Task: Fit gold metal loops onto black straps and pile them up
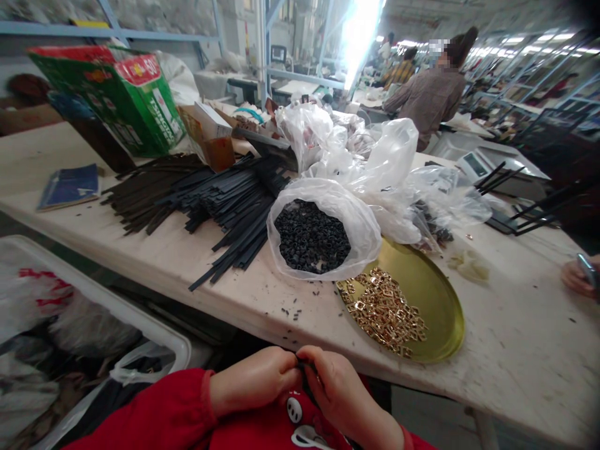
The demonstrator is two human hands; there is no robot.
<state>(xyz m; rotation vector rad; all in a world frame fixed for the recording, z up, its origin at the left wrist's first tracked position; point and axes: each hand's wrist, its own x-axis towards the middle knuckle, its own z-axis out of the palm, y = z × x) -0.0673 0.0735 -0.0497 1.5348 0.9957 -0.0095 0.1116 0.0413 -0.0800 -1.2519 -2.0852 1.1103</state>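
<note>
My left hand (265, 378) and my right hand (338, 389) meet at the table's front edge, in front of my red top. Both are closed, with fingers pinched around a thin black strip (306, 372) that is mostly hidden between them. Just beyond stands a white plastic bag (368, 240) rolled open, full of small black loops (312, 237). To its right a gold round tray (438, 312) bears a heap of gold metal buckles (387, 312). Many long black strips (234, 200) lie in a fanned pile left of the bag.
A blue booklet (70, 186) and a green and red carton (135, 106) are at the left. Clear plastic bags (375, 156) crowd the back. A white bin (175, 337) stands below left. Another person's hand (580, 277) is at the right edge; a person (429, 94) stands farther back.
</note>
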